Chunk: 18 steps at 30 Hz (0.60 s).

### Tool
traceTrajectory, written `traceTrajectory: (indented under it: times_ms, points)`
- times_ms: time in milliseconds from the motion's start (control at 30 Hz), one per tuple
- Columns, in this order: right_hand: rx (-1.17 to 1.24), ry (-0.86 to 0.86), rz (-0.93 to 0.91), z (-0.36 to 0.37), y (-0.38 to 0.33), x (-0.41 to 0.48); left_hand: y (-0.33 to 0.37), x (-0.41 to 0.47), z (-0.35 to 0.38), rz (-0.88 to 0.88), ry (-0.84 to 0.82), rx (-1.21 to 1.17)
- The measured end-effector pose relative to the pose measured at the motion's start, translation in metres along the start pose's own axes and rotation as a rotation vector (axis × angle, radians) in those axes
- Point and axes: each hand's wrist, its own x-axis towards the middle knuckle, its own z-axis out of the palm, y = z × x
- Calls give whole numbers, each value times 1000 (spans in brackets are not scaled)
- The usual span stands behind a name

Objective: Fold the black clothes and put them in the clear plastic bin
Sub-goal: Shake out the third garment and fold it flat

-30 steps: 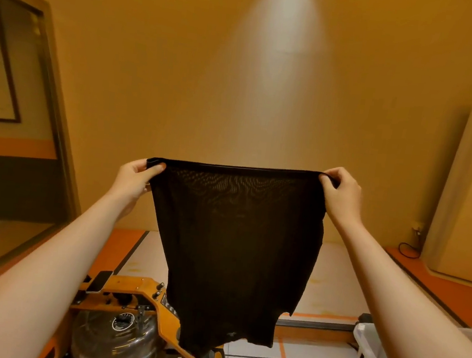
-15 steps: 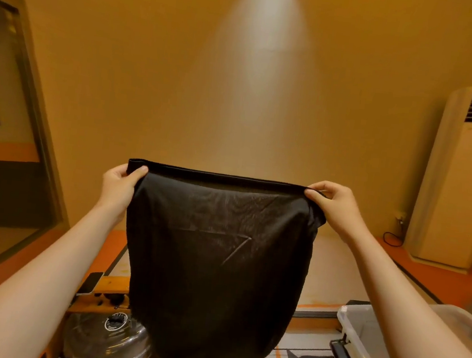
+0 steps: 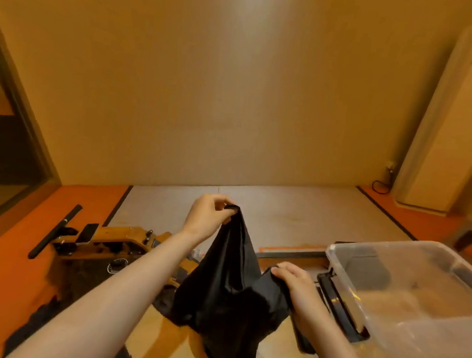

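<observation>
I pinch the top of the black garment [image 3: 226, 288] between the thumb and curled fingers of my left hand [image 3: 210, 218]. The cloth hangs from that pinch, narrow at the top and spreading below, with its long axis running almost straight down.

My right hand [image 3: 296, 285] is lower and to the right. Its fingers are curled over a side edge of the cloth, holding that corner out toward the clear plastic bin [image 3: 391, 244]. The bottom of the garment bunches low over the wooden counter [image 3: 159, 342]; I cannot tell whether it touches.

The bin stands open-topped just to the right of my right wrist, its near rim close to that hand. To the left, past my left forearm, a wooden rowing machine [image 3: 123, 244] sits on the floor with its black handle bar [image 3: 54, 231] angled outward.

Beyond my hands, a pale mat [image 3: 298, 211] lies open on the orange floor [image 3: 2, 256], running to a plain wall. A tall floor-standing air conditioner [image 3: 452, 128] fills the right corner.
</observation>
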Motion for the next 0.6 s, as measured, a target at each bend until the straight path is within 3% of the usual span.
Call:
traceTrajectory:
  times_ms: [200,300,467,600]
  points:
    - [240,165,319,1,82,-38,-45,-59,107,-63,-481,74]
    - [318,237,417,3,110,-52,-69,-100,134,-126,-644,42]
    - [284,220,519,11,143,-66,-95,-189,127,-18,-383,166]
    - [394,137,619,31,156,-82,-115,-245,129,94,-458,321]
